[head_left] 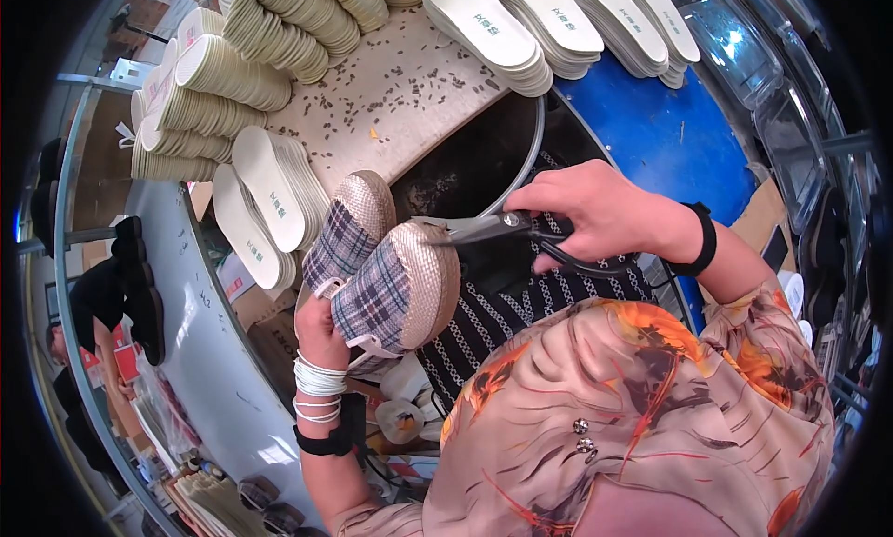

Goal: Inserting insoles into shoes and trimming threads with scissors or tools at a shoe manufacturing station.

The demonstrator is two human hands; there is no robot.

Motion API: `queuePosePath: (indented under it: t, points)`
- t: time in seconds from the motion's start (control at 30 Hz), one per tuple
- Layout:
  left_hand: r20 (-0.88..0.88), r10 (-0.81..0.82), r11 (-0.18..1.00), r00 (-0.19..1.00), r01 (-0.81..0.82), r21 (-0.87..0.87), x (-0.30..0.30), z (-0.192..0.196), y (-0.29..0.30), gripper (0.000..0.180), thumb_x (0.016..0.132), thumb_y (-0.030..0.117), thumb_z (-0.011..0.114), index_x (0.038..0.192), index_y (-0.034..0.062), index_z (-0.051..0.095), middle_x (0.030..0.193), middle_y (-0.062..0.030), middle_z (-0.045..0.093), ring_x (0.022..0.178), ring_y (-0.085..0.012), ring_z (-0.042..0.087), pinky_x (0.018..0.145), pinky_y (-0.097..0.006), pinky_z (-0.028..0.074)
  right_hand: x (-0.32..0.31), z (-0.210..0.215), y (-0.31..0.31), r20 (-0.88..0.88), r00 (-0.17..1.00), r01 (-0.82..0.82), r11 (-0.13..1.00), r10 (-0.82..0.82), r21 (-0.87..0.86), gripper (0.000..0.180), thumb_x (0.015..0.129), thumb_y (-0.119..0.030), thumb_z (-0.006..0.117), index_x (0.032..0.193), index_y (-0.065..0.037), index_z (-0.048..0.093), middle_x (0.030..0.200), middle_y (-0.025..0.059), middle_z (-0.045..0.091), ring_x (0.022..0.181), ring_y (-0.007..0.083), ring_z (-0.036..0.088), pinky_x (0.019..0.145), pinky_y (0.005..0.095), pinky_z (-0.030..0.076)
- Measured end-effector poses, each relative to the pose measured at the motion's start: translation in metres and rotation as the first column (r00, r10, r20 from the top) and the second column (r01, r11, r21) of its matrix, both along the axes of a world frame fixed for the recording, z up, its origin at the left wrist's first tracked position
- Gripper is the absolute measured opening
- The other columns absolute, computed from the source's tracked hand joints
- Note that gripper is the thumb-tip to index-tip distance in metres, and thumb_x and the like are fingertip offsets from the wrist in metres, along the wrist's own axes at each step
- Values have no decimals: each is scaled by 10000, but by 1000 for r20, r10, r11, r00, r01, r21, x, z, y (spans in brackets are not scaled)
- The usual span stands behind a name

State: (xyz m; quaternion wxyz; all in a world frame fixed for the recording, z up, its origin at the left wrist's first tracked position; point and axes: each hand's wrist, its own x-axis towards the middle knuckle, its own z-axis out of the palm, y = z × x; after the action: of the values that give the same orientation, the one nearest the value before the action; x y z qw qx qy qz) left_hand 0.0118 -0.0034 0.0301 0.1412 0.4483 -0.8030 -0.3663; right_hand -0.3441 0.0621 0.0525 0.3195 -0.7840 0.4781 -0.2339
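The left hand (321,337) is raised in front of the chest, palm turned away from view, fingers curled shut around what it holds; its wrist carries several loops of white band and a black strap lower on the forearm. The right hand (595,211) reaches in from the right, knuckles up (thumb side toward the body), fingers closed through handles; a black band circles its wrist.

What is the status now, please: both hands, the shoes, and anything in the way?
Left hand holds two plaid shoes from below. Right hand grips scissors, tips at the nearer shoe's woven sole edge. Nothing between blades and shoe.
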Motion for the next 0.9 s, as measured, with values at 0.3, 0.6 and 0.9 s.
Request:
queuePosePath:
  t: [0.3, 0.6, 0.9]
  points:
    - [-284, 203, 918, 937, -81, 389, 20, -22, 5, 344, 885, 210, 490, 1196, 65, 471, 1156, -128, 545, 976, -223, 561, 807, -326, 474, -2, -30, 2, -32, 992, 124, 970, -120, 211, 455, 697, -294, 701, 1046, -50, 540, 704, 127, 592, 668, 316, 585, 598, 351, 462]
    - [-521, 240, 850, 819, 82, 520, -17, -46, 29, 363, 891, 242, 467, 1208, 66, 454, 1172, -131, 531, 1002, -229, 547, 829, -337, 465, 35, -8, 8, -129, 988, 62, 979, -88, -192, 504, 645, -381, 711, 1030, -97, 553, 748, 100, 565, 725, 283, 596, 620, 378, 476]
    - [-676, 441, 710, 590, 232, 665, -8, -66, 49, 387, 898, 279, 442, 1222, 67, 436, 1190, -135, 516, 1032, -234, 531, 855, -350, 454, 22, -4, -7, -216, 974, -127, 948, 64, -291, 393, 677, -258, 684, 1003, -84, 549, 700, 81, 552, 677, 254, 591, 572, 356, 477]
